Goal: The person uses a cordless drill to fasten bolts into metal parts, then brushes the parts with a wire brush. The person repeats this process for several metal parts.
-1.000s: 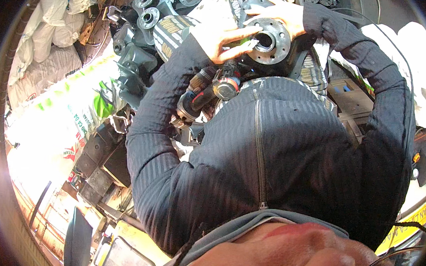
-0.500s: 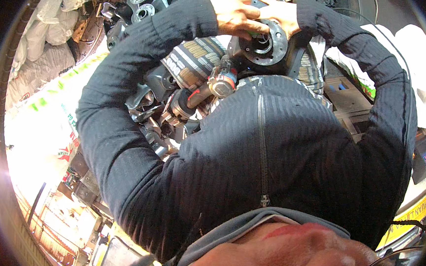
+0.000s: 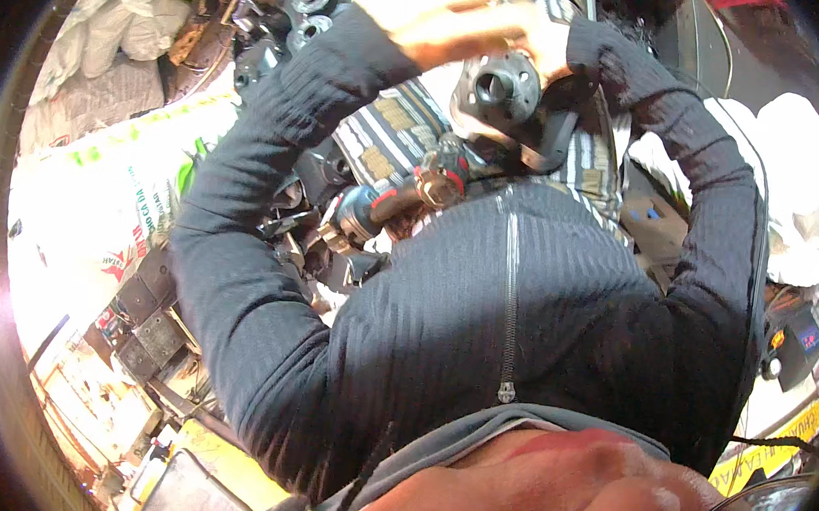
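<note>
On my lap stands a black flanged metal part (image 3: 499, 89), its round collar and centre hole facing up. At its far right side my right hand (image 3: 545, 45) is closed on it, though the grip is partly hidden. My left hand (image 3: 450, 21) reaches across the part's far edge, fingers stretched toward my right hand. Strong glare and blur wash out both hands, and I cannot tell whether the left fingertips touch the part. A power tool (image 3: 414, 187) with a blue, red and black body lies near my belly, left of the part.
Striped patterned cloth (image 3: 389, 135) covers my legs. Several dark metal parts (image 3: 313, 11) are heaped at far left, others (image 3: 312, 220) beside my left thigh. White printed sacking (image 3: 101, 186) lies left. A white bag (image 3: 799, 188) and a dark box (image 3: 803, 330) stand at right.
The flanged part has tilted, showing its collar instead of the wide flat ring. My left hand has shifted slightly left. The whole view has moved a little.
</note>
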`<state>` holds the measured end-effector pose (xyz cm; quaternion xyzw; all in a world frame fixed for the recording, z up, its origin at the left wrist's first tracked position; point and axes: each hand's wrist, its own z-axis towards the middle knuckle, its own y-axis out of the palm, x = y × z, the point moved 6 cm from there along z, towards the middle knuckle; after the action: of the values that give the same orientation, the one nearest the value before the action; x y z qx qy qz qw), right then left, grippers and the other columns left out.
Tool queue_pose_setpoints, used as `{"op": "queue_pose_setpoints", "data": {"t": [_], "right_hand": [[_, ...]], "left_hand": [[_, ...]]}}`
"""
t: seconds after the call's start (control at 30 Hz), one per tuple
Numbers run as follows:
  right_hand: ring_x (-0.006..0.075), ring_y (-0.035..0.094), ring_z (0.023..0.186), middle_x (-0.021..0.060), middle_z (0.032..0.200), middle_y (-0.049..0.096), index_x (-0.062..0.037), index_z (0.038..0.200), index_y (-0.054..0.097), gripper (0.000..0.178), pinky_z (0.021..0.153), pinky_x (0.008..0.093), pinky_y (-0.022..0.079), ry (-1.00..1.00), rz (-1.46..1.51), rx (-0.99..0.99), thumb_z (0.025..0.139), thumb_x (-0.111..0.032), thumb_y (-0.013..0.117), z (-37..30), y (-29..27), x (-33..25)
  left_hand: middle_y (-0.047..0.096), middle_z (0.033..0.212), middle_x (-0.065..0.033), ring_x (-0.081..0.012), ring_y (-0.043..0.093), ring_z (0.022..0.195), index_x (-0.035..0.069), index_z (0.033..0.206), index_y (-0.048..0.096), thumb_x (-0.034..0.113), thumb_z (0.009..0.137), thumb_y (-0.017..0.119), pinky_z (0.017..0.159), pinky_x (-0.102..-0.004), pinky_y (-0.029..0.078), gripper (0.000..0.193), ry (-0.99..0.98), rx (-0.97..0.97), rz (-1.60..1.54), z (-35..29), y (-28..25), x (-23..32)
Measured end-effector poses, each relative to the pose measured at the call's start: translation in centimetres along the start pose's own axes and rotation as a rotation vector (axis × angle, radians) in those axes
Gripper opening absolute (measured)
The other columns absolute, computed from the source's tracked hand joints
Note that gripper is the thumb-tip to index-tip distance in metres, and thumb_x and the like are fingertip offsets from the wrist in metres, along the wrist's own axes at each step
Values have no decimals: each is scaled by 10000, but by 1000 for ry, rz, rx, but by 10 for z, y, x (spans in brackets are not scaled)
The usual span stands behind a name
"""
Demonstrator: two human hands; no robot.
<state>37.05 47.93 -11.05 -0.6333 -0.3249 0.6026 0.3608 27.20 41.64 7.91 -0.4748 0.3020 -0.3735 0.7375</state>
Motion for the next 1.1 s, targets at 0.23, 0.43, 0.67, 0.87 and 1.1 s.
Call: {"op": "queue_pose_setpoints", "data": {"t": [0.23, 0.43, 0.67, 0.87, 1.1], "right_hand": [[306, 368, 1235, 88, 1287, 443, -191, 1280, 443, 796, 996, 612, 181, 667, -205, 397, 621, -591, 639, 46, 12, 26], [303, 417, 1208, 123, 1240, 493, -174, 1234, 490, 884, 1008, 575, 233, 902, 31, 341, 466, -464, 818, 41, 52, 16], [273, 544, 983, 83, 1037, 593, -188, 1029, 609, 432, 838, 401, 427, 431, -145, 763, 619, -297, 688, 22, 44, -40], [217, 573, 946, 73, 1038, 594, -151, 920, 656, 301, 775, 346, 458, 382, -25, 722, 665, -311, 655, 45, 45, -39], [192, 597, 724, 53, 794, 610, -85, 811, 644, 190, 646, 317, 471, 506, 583, 935, 754, -265, 617, -73, 45, -80]], "left_hand": [[622, 967, -89, -141, 584, 802, 9, 1152, 548, 230, 791, 676, 748, -256, 469, 443, -1370, 380, -290, -157, 11, -27], [496, 706, -5, -153, 466, 538, 108, 1277, 400, 460, 800, 580, 523, -365, 450, 619, -1562, 838, -1958, -190, 109, 31], [532, 945, -56, -192, 531, 818, 69, 1286, 380, 125, 830, 593, 735, -309, 469, 507, -1332, 242, -2040, -122, 100, 118], [526, 1105, -84, -197, 518, 821, 148, 1345, 288, 330, 820, 609, 689, -430, 477, 642, -1197, 234, -2238, -20, 36, 80], [580, 1093, -157, -156, 602, 747, -6, 1285, 412, 89, 847, 511, 624, -238, 489, 459, -296, -404, -1649, 237, 11, 166]]}}
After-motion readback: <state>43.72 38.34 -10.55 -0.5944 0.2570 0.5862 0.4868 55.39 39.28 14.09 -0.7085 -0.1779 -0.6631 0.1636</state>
